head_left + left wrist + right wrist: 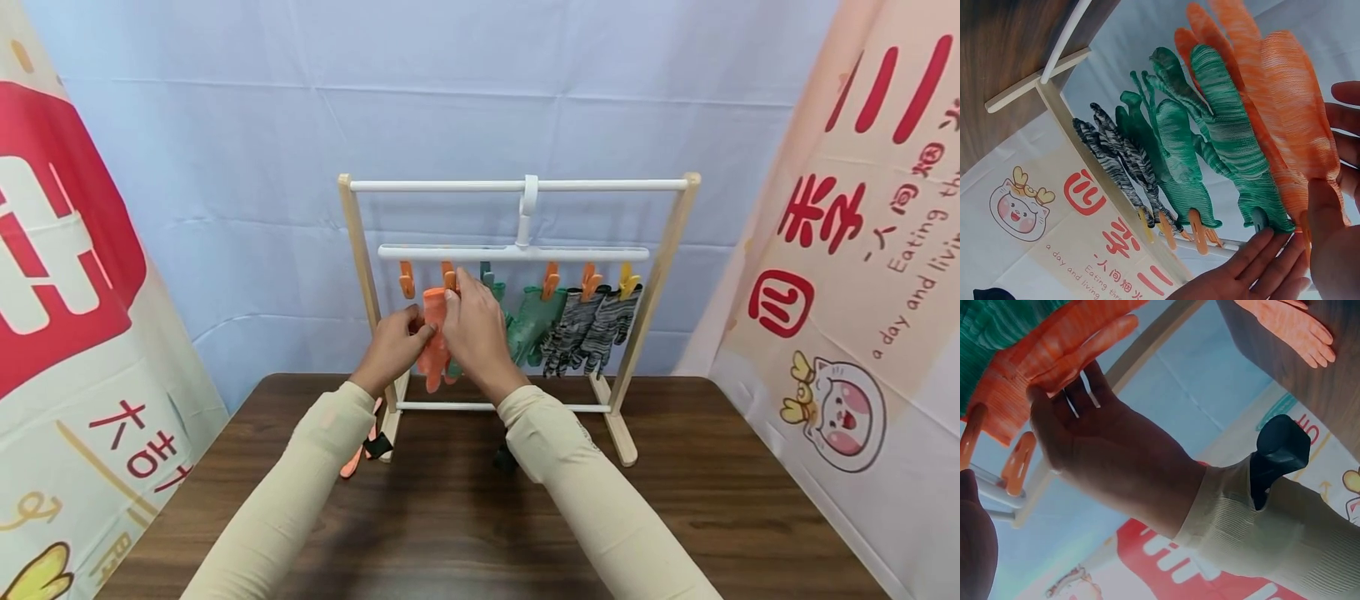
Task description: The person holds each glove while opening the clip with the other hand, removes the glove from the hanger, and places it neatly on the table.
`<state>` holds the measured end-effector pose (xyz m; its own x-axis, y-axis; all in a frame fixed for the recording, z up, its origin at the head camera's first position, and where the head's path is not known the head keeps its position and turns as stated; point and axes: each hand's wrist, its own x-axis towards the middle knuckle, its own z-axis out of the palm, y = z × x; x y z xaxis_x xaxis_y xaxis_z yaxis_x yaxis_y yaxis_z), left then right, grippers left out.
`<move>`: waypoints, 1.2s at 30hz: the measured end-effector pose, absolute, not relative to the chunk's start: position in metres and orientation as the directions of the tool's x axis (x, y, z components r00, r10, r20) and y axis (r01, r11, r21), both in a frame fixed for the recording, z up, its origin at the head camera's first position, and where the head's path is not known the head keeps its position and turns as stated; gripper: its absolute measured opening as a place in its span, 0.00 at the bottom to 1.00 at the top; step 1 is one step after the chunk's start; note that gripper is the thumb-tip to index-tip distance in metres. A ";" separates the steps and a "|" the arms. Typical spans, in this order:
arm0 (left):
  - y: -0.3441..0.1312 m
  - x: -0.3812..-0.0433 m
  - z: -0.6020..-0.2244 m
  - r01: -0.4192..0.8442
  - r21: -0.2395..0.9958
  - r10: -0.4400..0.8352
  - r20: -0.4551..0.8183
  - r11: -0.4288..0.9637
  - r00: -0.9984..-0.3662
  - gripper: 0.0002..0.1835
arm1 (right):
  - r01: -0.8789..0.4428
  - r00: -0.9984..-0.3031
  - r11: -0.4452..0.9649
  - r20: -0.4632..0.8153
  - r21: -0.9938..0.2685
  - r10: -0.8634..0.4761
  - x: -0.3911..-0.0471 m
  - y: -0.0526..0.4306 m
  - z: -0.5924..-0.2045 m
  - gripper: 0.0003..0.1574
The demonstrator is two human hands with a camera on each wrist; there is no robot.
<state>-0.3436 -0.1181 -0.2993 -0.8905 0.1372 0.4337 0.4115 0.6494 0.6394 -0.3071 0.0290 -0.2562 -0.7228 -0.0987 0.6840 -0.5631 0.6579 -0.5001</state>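
Note:
An orange knitted glove [433,342] hangs fingers down near the left end of a white hanger [450,252]. My left hand [397,346] pinches its side edge, with the thumb [1329,212] in front and the fingers behind. At the glove's cuff, my right hand [477,321] pinches an orange clothespin [974,434], its thumb at the pin's end. Farther left hangs another orange clothespin [407,280] with nothing in it. Green gloves [1229,119] hang just beyond the orange one, partly hidden by my right hand in the head view.
Black-and-grey gloves [596,329] hang at the hanger's right end from orange and yellow clothespins [627,281]. A wooden rack [660,275] carries the hanger on the brown table [675,500]. Another orange glove [1291,331] lies on the table by the rack's left foot.

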 end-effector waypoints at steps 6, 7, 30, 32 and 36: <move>-0.120 -0.342 -0.303 0.425 0.632 0.157 0.435 0.648 -0.887 0.12 | -0.521 -0.732 0.710 0.677 -0.475 -0.084 -0.309 0.027 -0.254 0.22; -0.120 -0.342 -0.303 0.427 0.630 0.161 0.435 0.649 -0.886 0.13 | -0.510 -0.738 0.714 0.670 -0.479 -0.078 -0.310 0.026 -0.253 0.22; -0.123 -0.337 -0.297 0.456 0.680 0.142 0.466 0.575 -0.873 0.13 | -0.442 -0.831 0.599 0.556 -0.668 0.008 -0.312 0.022 -0.240 0.25; -0.123 -0.337 -0.297 0.462 0.679 0.135 0.477 0.571 -0.869 0.16 | -0.432 -0.838 0.586 0.545 -0.686 0.020 -0.312 0.021 -0.240 0.25; -0.124 -0.336 -0.298 0.472 0.706 0.118 0.490 0.529 -0.864 0.17 | -0.412 -0.860 0.540 0.509 -0.734 0.036 -0.311 0.018 -0.240 0.26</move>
